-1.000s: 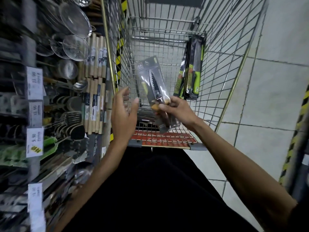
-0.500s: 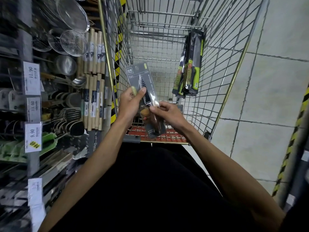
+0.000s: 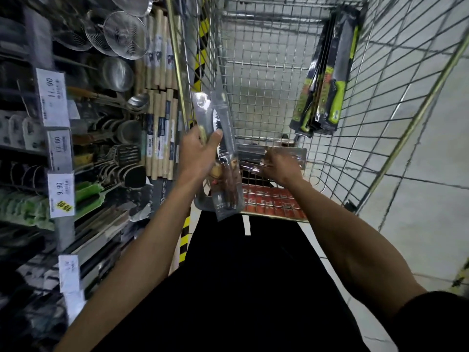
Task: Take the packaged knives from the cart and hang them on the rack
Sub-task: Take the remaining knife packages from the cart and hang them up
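Observation:
My left hand (image 3: 200,151) grips a packaged serrated knife (image 3: 225,158) with a brown handle, held upright over the near left corner of the wire cart (image 3: 360,148). My right hand (image 3: 280,165) reaches down into the cart and its fingers curl on another clear knife package (image 3: 279,154) that lies flat near the cart's near end. Several green-handled packaged knives (image 3: 327,80) lean upright against the cart's right wall. The rack (image 3: 63,153) with hanging kitchen tools stands to my left.
The rack holds wire strainers (image 3: 121,34), ladles, wooden-handled tools (image 3: 162,128) and price tags (image 3: 53,97). A red panel (image 3: 274,201) sits at the cart's near end. Tiled floor (image 3: 418,199) lies to the right, and yellow-black tape (image 3: 185,237) marks the shelf base.
My right hand let go of the serrated knife package, which my left hand took over. The right hand then dropped into the cart onto another package.

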